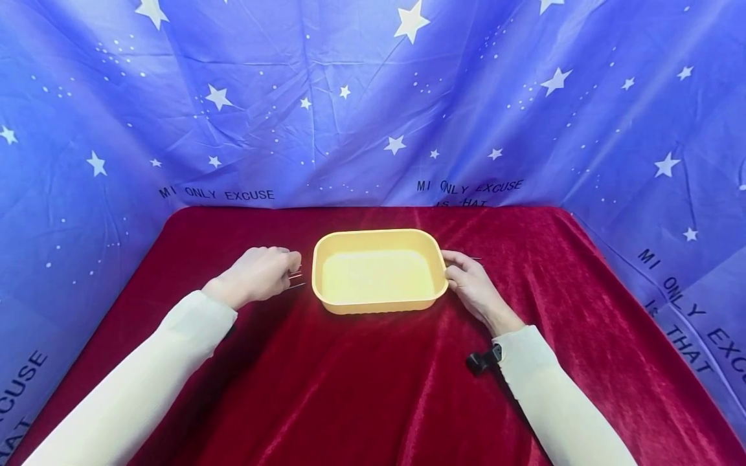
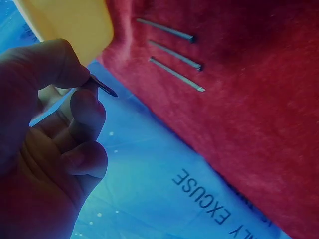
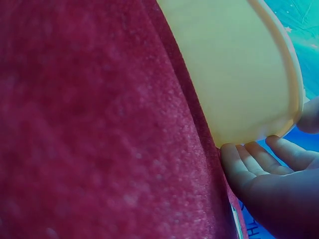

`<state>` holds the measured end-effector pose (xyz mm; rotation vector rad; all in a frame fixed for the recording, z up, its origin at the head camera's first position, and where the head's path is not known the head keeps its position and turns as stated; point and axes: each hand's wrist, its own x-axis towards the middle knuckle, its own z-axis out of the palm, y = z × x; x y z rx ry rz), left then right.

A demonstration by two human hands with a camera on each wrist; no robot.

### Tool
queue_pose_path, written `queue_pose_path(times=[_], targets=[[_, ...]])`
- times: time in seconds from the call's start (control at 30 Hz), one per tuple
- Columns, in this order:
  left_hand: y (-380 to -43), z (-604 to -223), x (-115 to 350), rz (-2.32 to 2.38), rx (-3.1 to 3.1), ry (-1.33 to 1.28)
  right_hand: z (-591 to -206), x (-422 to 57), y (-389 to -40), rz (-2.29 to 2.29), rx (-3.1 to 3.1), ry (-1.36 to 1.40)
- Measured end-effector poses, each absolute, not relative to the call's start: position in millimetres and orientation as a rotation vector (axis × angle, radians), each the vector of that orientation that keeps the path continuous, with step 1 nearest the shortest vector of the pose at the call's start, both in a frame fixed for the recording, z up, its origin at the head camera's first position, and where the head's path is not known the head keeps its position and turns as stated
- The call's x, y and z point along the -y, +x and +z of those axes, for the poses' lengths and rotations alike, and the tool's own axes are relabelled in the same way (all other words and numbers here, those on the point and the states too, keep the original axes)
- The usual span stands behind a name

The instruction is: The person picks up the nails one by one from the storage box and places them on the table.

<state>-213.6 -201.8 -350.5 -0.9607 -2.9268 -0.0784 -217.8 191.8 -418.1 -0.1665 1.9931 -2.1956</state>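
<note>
My left hand (image 1: 256,275) is left of a yellow plastic bin (image 1: 380,304). In the left wrist view its thumb and index finger pinch a dark nail (image 2: 105,88), whose pointed end sticks out. Below that hand lie three grey nails, side by side on red cloth: an upper nail (image 2: 167,30), a middle nail (image 2: 175,55) and a lower nail (image 2: 177,74). At the bin's right end my right hand (image 1: 474,285) touches the outer wall, its fingers (image 3: 259,159) fairly straight. The bin stands upright, and its inside floor shows bare.
Red velvety cloth (image 1: 350,388) covers the table. A thin metal piece (image 1: 475,259) lies just beyond the right hand, mostly hidden. Behind the table and at its sides hangs a blue curtain (image 1: 361,129) with white stars. A black strap mount (image 1: 484,361) sits at the right wrist.
</note>
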Motion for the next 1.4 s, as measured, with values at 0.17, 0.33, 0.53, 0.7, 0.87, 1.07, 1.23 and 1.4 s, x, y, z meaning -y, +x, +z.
queue_pose_path(times=[0.17,0.33,0.53,0.7,0.87,1.07,1.23,1.4], targets=[[-211,-361,204,-0.087,2.938,-0.973,-418,-191,-217,-2.211,-1.978,-0.183],[-210,-373,204,-0.079,2.948,-0.976,-419,-192,-217,-2.205,-1.985,-0.183],[-211,-381,206,-0.085,2.968,-0.967,-418,-192,-217,-2.196,-1.998,-0.16],[-212,-387,207,-0.077,2.957,-0.967,-416,-192,-217,-2.184,-2.009,-0.144],[-213,-392,205,-0.062,2.957,-0.981,-417,-192,-217,-2.178,-2.01,-0.128],[-213,-395,203,-0.07,2.967,-0.988,-418,-192,-217,-2.177,-2.009,-0.132],[-213,-398,205,-0.06,2.963,-0.992,-416,-192,-217,-2.177,-2.001,-0.143],[-211,-401,205,-0.053,2.944,-1.003,-417,-192,-218,-2.176,-2.007,-0.135]])
